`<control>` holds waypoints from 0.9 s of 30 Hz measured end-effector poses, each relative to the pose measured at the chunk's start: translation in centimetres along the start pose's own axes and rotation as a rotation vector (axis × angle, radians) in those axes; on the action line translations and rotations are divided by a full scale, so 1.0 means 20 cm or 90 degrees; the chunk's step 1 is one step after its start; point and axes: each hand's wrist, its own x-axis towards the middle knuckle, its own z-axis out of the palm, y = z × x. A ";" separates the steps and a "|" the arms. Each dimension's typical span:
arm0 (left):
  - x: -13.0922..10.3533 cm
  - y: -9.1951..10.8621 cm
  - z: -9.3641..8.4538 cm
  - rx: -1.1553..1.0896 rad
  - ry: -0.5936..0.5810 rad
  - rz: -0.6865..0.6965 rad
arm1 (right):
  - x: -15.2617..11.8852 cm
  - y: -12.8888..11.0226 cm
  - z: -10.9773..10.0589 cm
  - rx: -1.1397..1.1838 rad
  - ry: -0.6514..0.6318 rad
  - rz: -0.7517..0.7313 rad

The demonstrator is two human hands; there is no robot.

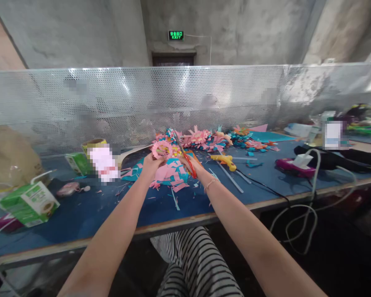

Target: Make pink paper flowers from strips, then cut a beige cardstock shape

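My left hand (152,163) is closed on a pink paper ring (156,149) with a fringed edge; yellow shows through its middle. In my right hand (198,168) are scissors (190,166) with red-orange handles, their dark blades pointing up and away beside the ring. Whether the blades touch the paper is too small to tell. Under both hands lies a heap of pink and blue paper pieces (170,173). Behind them stretches a row of fringed pink, blue and orange paper flowers (198,138).
A yellow glue gun (225,161) lies right of my hands, near clear glue sticks (231,178). Its black cord (266,188) runs to the table edge. Left stand a green-white drink carton (29,203) and a blurred phone (104,162). A perforated metal screen (136,103) closes off the back.
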 end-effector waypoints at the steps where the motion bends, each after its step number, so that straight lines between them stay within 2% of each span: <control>1: 0.00 0.00 0.00 0.000 0.015 0.006 | 0.00 0.01 -0.01 -0.011 -0.015 0.017; 4: 0.00 0.02 -0.01 -0.005 0.036 0.015 | 0.02 0.04 -0.02 -0.050 -0.063 0.043; 9: 0.00 0.02 0.00 -0.022 0.018 0.008 | 0.05 0.09 -0.03 -0.081 -0.115 0.042; 21: 0.00 0.01 0.00 -0.016 -0.014 0.009 | 0.05 0.09 -0.02 -0.082 -0.107 0.006; 27: -0.01 0.02 0.01 -0.014 -0.013 0.016 | 0.01 0.03 0.00 -0.130 -0.088 -0.002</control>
